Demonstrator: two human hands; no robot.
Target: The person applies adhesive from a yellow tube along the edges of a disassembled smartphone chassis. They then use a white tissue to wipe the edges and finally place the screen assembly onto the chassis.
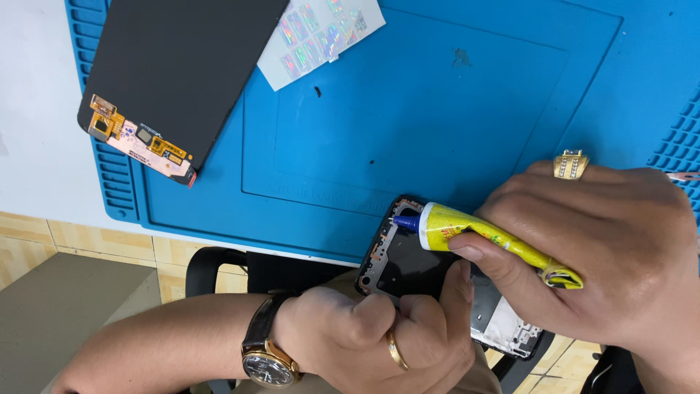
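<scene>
A: Item one, nearest the camera: left hand (379, 335), entering from the near left, a gold-cased wristwatch (268, 359) on a dark strap worn at the wrist, a gold ring on one finger. How are the fingers recorded?

B: Curled shut around the near edge of a black phone frame (408, 266), thumb laid up along the frame's right side. The frame is held at the near edge of the blue work mat (437, 117), partly over the table's edge, its bare inner side turned up.

A: Item two: right hand (620, 255), at the near right, a gold ring on one finger. State of the fingers?

B: Closed on a yellow glue tube (481, 237), pinched between thumb and the fingers above it. The tube's crimped tail points right and near; its blue nozzle (407, 222) is set against the far left corner of the frame.

A: Remaining entries?

B: A black display panel (182, 66) with an orange flex cable (135, 138) at its near end, lying at the far left, half on the mat, half on the white table. Just right of it, a sheet of iridescent stickers (321, 36) at the far edge. Tiled floor is seen below the table at near left.
</scene>
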